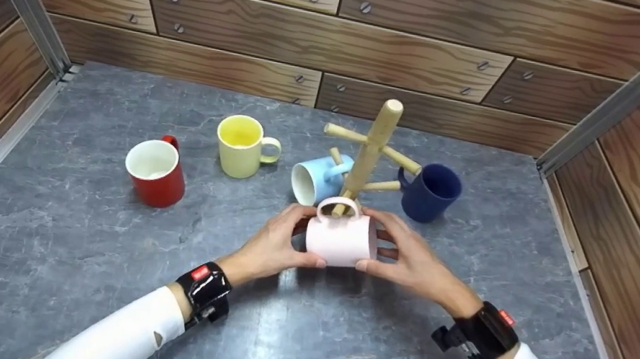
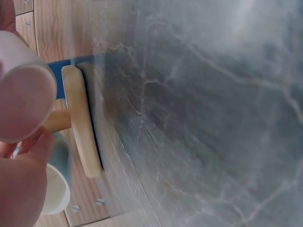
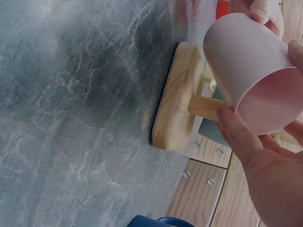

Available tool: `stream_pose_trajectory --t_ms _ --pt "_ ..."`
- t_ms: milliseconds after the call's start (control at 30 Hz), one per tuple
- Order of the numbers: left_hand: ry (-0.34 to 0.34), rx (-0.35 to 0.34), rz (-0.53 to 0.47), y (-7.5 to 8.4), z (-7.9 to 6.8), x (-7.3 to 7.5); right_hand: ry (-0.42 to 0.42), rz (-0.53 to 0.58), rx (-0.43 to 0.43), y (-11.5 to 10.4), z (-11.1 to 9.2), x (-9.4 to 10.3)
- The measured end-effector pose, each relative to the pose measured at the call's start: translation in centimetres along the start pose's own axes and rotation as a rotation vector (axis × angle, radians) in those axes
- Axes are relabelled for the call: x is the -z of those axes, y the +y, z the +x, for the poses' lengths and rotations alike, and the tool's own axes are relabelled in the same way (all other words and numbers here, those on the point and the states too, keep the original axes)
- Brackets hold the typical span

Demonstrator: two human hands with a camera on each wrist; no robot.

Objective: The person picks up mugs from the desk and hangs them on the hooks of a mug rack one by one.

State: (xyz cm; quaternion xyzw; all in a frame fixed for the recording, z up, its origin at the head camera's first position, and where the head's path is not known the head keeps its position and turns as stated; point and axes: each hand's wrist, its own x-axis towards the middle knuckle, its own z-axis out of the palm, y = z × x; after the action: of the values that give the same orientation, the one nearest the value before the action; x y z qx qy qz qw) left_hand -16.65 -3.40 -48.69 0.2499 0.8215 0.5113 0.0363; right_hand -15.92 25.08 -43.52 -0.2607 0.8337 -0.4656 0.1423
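A pale pink mug (image 1: 339,243) lies sideways between both hands, its handle turned up, in front of a wooden mug tree (image 1: 366,161). Around its left end, the left hand (image 1: 270,241) grips with the thumb in front and fingers behind. The right hand (image 1: 418,262) holds the other end the same way. Through the loop of the pink handle a lower peg tip (image 1: 339,210) shows in the head view. From the right wrist, the pink mug (image 3: 251,61) is held above table height beside the tree's wooden base (image 3: 177,99), its open mouth toward the right hand.
A light blue mug (image 1: 315,180) hangs tilted at the tree's left side. At its right, a dark blue mug (image 1: 432,194) has its handle at a peg's end. A yellow mug (image 1: 240,153) and a red mug (image 1: 160,179) stand further left. Wood-patterned walls (image 1: 241,24) enclose the grey table.
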Motion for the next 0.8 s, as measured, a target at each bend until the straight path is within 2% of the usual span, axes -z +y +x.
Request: stream_pose_trajectory --t_ms 100,267,600,700,800 --pt "0.017 0.016 -0.005 0.2 0.0 -0.1 0.009 -0.013 -0.002 0.3 0.1 -0.1" --pt "0.058 0.015 0.058 0.5 -0.1 -0.1 0.035 -0.028 -0.006 0.9 0.4 -0.3" --pt "0.128 -0.049 0.179 0.2 -0.3 -0.7 0.067 -0.041 0.011 1.4 0.8 -0.8" --pt "0.145 -0.072 0.190 0.1 -0.4 -0.9 0.066 -0.049 0.020 1.4 0.8 -0.8" --pt "0.148 -0.063 0.186 0.1 -0.5 -0.8 0.066 -0.066 0.022 1.5 0.8 -0.8"
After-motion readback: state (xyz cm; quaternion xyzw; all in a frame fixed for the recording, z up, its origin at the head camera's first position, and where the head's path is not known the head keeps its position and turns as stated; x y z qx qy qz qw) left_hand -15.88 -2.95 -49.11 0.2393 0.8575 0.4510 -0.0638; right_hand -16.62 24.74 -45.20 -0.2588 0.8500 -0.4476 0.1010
